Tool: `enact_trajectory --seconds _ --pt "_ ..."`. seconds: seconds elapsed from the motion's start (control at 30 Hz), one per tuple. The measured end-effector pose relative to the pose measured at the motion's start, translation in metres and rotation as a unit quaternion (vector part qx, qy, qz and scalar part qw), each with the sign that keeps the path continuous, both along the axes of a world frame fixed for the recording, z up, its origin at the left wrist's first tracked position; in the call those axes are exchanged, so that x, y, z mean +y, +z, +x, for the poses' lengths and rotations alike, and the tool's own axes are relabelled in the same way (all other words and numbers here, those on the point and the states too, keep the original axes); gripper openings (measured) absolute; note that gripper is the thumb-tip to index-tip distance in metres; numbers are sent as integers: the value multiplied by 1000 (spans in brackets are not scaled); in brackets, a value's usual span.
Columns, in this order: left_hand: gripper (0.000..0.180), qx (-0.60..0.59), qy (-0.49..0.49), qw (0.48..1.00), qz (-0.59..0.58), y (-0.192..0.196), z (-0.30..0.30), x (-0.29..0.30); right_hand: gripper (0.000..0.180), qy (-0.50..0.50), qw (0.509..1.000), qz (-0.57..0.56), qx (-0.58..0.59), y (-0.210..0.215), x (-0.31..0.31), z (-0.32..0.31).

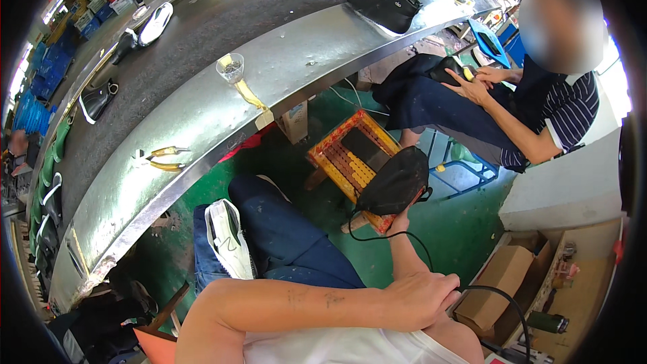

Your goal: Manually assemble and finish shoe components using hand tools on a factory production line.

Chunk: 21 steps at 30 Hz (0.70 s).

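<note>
My left forearm crosses in front of me, and my left hand is closed around a thin black cable. Beyond it my right hand reaches up to the lower edge of a black fabric pouch, holding it over a low stool. The pouch hides my right fingers. From the pouch's left end a cable loops back toward my left hand. The stool has a red frame and a yellow-brown beaded seat, with a dark flat pad on it. Across my lap lies a shoe, its white sole facing up.
A metal-edged bench curves along the left, carrying yellow-handled pliers, a clear cup and several shoes. At right a seated co-worker handles a dark shoe. A cardboard box sits at lower right.
</note>
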<state>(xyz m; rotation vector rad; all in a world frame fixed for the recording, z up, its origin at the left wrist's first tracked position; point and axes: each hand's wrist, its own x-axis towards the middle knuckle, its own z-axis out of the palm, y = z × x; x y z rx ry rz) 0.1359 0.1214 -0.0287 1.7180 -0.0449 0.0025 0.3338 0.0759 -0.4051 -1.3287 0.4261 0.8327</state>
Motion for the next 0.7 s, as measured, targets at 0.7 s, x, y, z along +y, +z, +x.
enact_trajectory --seconds 0.7 --pt "31 45 -176 977 -109 -3 17 -23 72 -64 989 -96 -89 -22 -124 28"
